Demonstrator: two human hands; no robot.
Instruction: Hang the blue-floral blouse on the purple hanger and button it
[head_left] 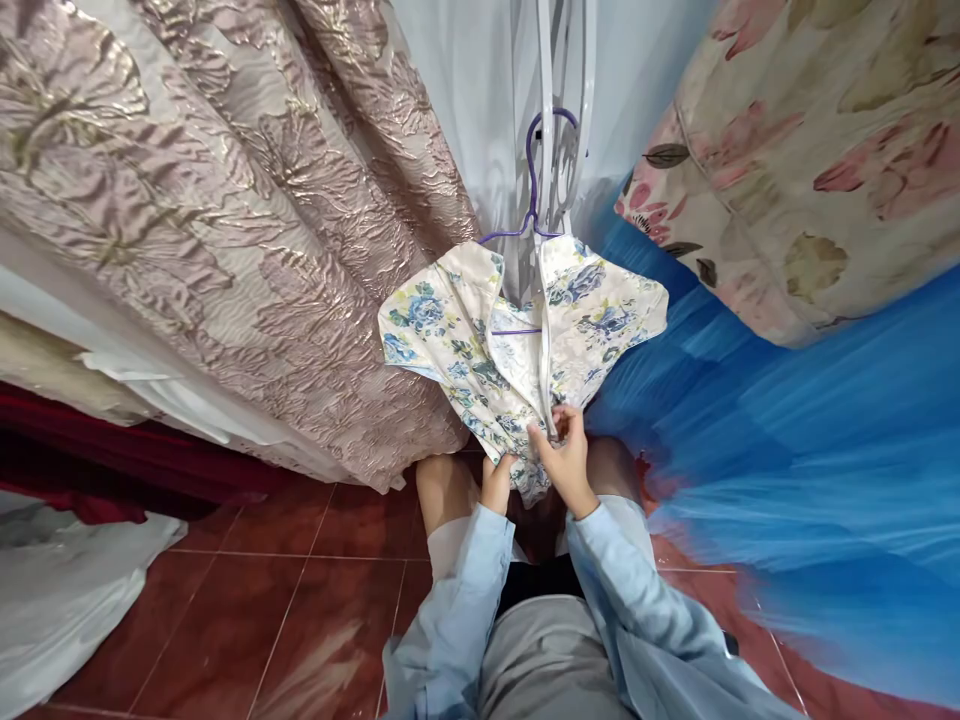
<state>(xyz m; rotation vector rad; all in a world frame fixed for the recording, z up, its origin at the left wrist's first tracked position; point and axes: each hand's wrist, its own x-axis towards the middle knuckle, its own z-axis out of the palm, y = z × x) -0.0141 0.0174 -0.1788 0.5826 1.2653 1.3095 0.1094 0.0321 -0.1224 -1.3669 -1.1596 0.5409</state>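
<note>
A white blouse (600, 305) with blue flowers and green leaves hangs on a purple hanger (532, 190), its opening spread in a V. My left hand (498, 484) is closed on the lower edge of the blouse, fingers partly hidden behind the cloth. At the bottom of the opening, my right hand (564, 458) pinches the edge of the blouse between thumb and fingers. Below both hands the hem gathers in folds. The hanger's hook goes up around the white metal bars.
A pink embossed gown (300, 200) hangs close on the left. To the right are a blue tulle skirt (810, 460) and a cream floral garment (825, 160). Dark red cloth (150, 460) and white fabric (82, 590) lie low left, over red floor tiles (285, 610).
</note>
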